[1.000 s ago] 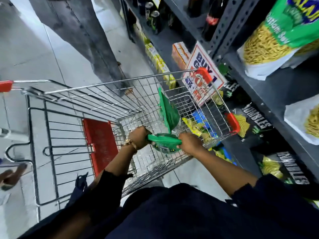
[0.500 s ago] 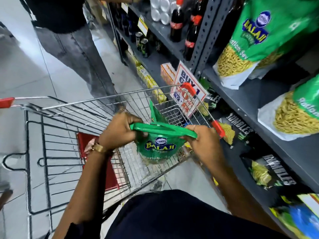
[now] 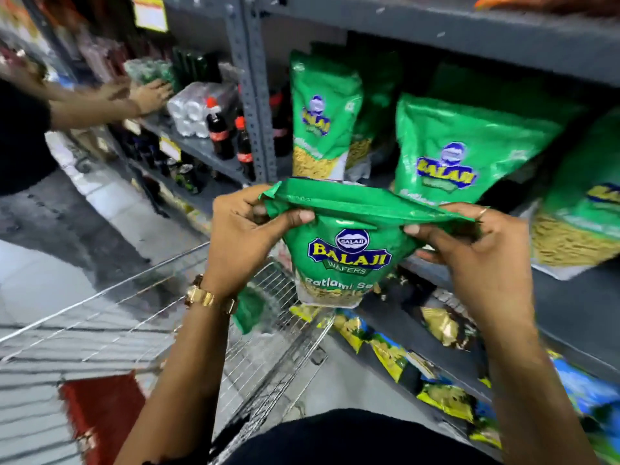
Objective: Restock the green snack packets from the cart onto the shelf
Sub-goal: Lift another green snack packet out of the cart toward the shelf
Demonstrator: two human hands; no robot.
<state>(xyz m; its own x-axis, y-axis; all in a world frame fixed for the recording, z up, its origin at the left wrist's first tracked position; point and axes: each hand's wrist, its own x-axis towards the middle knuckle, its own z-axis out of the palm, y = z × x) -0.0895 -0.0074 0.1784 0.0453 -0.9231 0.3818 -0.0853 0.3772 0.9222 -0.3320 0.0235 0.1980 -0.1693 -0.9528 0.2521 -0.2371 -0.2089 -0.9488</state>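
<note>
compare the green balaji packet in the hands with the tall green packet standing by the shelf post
The held green Balaji packet hangs off the shelf in both hands' grip, left hand and right hand; the tall green packet stands on the grey shelf untouched. The held one's top is folded over; the standing one's is upright. Both share the Balaji logo.

Both forearms bare, raised fwd from lower frame, converging twd centre. Left hand [image 3: 241, 236] seen from back, knuckles up, fingers curled, thumb pressed across to the right; top-left corner of green packet [image 3: 349, 250] pinched betw thumb and fingers. Gold watch [image 3: 204, 297] worn on left wrist, wrist slightly flexed. Right hand [image 3: 476, 260] held level w/ left, palm angled down, thumb extended inward; packet's top-right edge gripped. Ring [image 3: 482, 213] seen on one right finger. Hands well apart, packet's top stretched betw them.
</note>
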